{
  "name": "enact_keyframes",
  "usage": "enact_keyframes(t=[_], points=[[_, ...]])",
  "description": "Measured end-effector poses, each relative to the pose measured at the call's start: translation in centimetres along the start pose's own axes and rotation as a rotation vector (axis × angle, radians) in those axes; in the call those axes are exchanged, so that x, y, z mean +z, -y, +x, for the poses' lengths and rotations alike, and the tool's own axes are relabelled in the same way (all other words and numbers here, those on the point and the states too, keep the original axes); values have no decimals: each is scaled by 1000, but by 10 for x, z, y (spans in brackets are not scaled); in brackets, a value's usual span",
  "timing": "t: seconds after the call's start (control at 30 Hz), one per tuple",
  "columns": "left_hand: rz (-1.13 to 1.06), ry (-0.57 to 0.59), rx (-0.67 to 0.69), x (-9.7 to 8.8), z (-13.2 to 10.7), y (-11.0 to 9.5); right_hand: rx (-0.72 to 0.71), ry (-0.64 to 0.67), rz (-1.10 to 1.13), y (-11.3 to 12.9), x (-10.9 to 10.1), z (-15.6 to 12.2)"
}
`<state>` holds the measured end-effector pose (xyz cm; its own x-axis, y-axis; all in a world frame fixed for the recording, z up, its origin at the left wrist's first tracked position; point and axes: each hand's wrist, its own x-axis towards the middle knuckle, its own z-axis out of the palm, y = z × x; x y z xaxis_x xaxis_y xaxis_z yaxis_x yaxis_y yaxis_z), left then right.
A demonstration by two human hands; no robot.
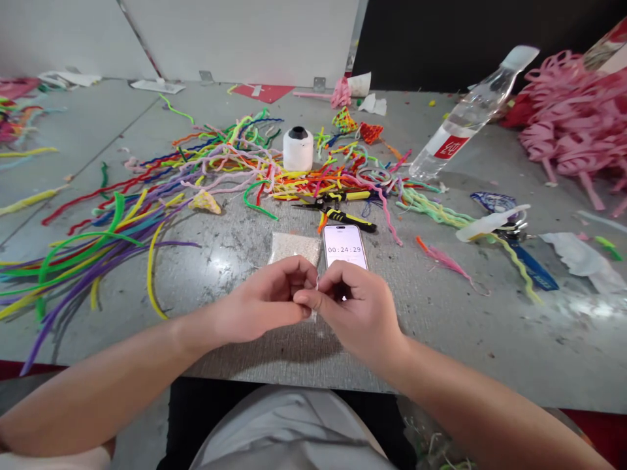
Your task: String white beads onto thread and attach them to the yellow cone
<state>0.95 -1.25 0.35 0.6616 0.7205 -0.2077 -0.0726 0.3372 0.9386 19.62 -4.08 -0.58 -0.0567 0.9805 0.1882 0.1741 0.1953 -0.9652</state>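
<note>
Now the right hand [361, 310] is pinching a thin pale strand [317, 282] near the phone [344, 249], while the left hand [267, 299] is meeting it, its grip hard to tell.

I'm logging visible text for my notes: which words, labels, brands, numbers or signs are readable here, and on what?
"00:24:29" on the smartphone; its other text is too small to read.
"纯", apparently, on the red label of the plastic bottle.
Blue strap: lettering too blurred to read.
</note>
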Motion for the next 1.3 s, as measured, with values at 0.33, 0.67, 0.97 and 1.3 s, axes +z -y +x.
enact_keyframes(t=[0.33,0.67,0.97,1.3], points=[[71,-22,-44,3,-1,-5,20,-16,19,1,-3,1],[273,-107,-173,2,-1,-7,39,-37,39,-1,-3,3],[-175,-25,-77,2,-4,-11,154,47,200,-4,-5,6],[-381,-285,-54,1,1,-16,97,187,141,-4,2,1]])
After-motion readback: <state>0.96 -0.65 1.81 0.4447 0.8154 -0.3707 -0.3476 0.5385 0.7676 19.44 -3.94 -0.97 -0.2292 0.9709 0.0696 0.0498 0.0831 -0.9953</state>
